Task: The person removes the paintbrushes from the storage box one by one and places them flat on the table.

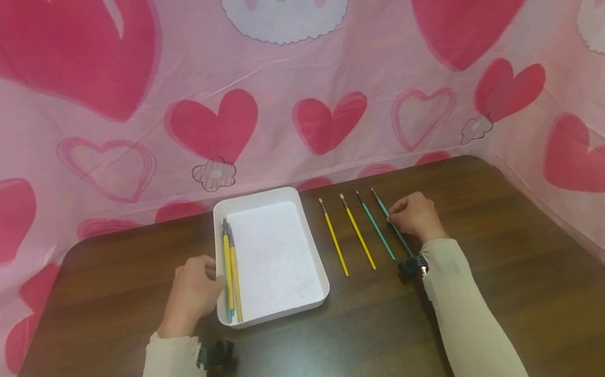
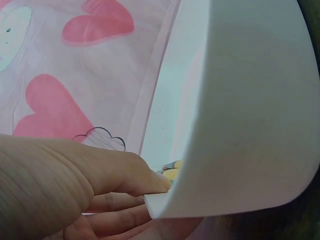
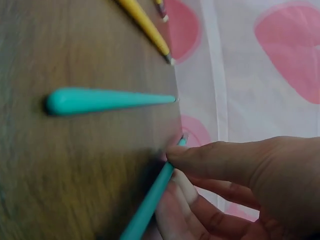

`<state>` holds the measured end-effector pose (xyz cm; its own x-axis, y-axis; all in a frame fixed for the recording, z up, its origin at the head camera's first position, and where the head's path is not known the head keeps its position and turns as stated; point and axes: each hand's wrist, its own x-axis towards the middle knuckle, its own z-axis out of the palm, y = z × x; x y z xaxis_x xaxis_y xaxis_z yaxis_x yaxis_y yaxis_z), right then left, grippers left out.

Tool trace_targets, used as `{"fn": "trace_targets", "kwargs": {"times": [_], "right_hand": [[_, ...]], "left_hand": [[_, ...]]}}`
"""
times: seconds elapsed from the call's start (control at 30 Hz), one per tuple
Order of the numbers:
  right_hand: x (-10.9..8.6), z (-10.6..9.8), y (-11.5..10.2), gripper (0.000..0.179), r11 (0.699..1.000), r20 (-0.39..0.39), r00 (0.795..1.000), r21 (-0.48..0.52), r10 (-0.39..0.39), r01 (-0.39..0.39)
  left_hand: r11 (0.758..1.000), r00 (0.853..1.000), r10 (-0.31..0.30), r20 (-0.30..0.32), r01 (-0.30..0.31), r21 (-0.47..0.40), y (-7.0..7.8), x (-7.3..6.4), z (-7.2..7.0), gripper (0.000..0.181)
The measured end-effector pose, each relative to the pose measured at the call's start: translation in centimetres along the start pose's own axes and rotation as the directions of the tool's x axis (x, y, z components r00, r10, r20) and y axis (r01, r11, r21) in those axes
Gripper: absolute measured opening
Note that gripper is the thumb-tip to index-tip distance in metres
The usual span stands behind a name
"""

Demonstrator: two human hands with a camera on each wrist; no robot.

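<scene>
Thumb and fingers of the right hand [image 1: 416, 215] are closed in a pinch round the handle of a green brush [image 3: 152, 197], its tip pointing toward the table's far edge; whether its back end touches the wood cannot be told. Curled over the left rim of the white tray [image 1: 274, 253], the left hand [image 1: 191, 294] grips that edge, thumb on top and fingers beneath. The tray lies at the far edge of the table [image 1: 308, 367], left of its far right corner. Inside, along the tray's left edge, lie two yellow brushes [image 1: 228, 267] and a green one [image 1: 230, 314], mostly hidden. Between the tray's right edge and the right hand, two slim yellow brushes [image 1: 334, 240] and a second green brush [image 1: 377, 229] lie in a spaced row. Pink heart-print cloth [image 1: 266, 114] hangs behind the table's far edge.
</scene>
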<state>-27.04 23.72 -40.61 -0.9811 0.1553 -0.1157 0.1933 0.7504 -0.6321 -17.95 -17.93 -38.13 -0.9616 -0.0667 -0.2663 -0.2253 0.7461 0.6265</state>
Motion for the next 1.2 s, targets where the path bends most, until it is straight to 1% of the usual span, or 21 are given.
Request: {"fn": "trace_targets", "kwargs": {"times": [0.13, 0.23, 0.33, 0.4, 0.5, 0.6, 0.7, 0.8, 0.9, 0.97, 1.03, 1.13, 1.2], "right_hand": [[-0.2, -0.1, 0.1, 0.024, 0.999, -0.007, 1.000, -0.040, 0.006, -0.007], [-0.4, -0.3, 0.1, 0.025, 0.999, -0.020, 1.000, -0.050, 0.008, -0.009], [-0.7, -0.7, 0.1, 0.026, 0.999, -0.050, 0.999, -0.043, -0.005, 0.003], [-0.8, -0.9, -0.1, 0.027, 1.000, -0.062, 0.998, -0.027, -0.014, 0.012], [-1.0, -1.1, -0.6, 0.027, 1.000, -0.058, 0.998, 0.004, -0.030, 0.030], [-1.2, -1.1, -1.1, 0.027, 0.997, -0.027, 0.999, 0.066, -0.036, 0.038], [-1.5, -0.9, -1.8, 0.028, 0.986, 0.018, 0.999, 0.164, -0.042, 0.039], [-1.8, -0.5, -3.0, 0.028, 0.973, 0.051, 0.997, 0.226, -0.057, 0.045], [-2.0, 0.1, -4.8, 0.027, 0.970, 0.087, 0.992, 0.235, -0.089, 0.067], [-2.3, 0.6, -6.3, 0.027, 0.970, 0.118, 0.986, 0.224, -0.119, 0.091], [-2.5, 1.2, -7.7, 0.026, 0.969, 0.153, 0.979, 0.228, -0.136, 0.099], [-2.9, 2.2, -9.8, 0.025, 0.961, 0.195, 0.968, 0.257, -0.155, 0.102], [-3.1, 2.9, -11.1, 0.024, 0.951, 0.224, 0.957, 0.288, -0.182, 0.113]], "left_hand": [[1.000, 1.000, 0.006, 0.001, -0.006, -0.003, 0.0, -0.2, 0.0, 0.051], [1.000, 1.000, 0.009, 0.002, -0.009, -0.004, -0.1, -0.3, 0.1, 0.051], [1.000, 1.000, 0.012, 0.001, -0.012, -0.005, -0.1, -0.3, 0.1, 0.051], [1.000, 1.000, 0.014, 0.002, -0.014, -0.001, -0.1, -0.3, 0.0, 0.050], [1.000, 1.000, 0.012, 0.004, -0.012, 0.002, -0.1, -0.4, 0.0, 0.050], [1.000, 1.000, 0.005, 0.006, -0.005, 0.003, -0.2, -0.4, 0.0, 0.050], [1.000, 1.000, -0.006, 0.005, 0.006, 0.005, -0.4, -0.5, 0.0, 0.049], [1.000, 1.000, -0.003, 0.008, 0.003, 0.006, -0.4, -0.4, -0.1, 0.049], [1.000, 1.000, 0.002, 0.012, -0.002, 0.005, -0.4, -0.4, -0.1, 0.049], [1.000, 1.000, 0.006, 0.014, -0.006, 0.000, -0.3, -0.3, -0.2, 0.049], [1.000, 1.000, 0.004, 0.012, -0.004, -0.003, -0.3, -0.3, -0.2, 0.049], [1.000, 1.000, 0.010, 0.014, -0.009, -0.011, -0.2, -0.3, -0.2, 0.048], [1.000, 1.000, 0.010, 0.014, -0.010, -0.013, -0.2, -0.3, -0.2, 0.048]]}}
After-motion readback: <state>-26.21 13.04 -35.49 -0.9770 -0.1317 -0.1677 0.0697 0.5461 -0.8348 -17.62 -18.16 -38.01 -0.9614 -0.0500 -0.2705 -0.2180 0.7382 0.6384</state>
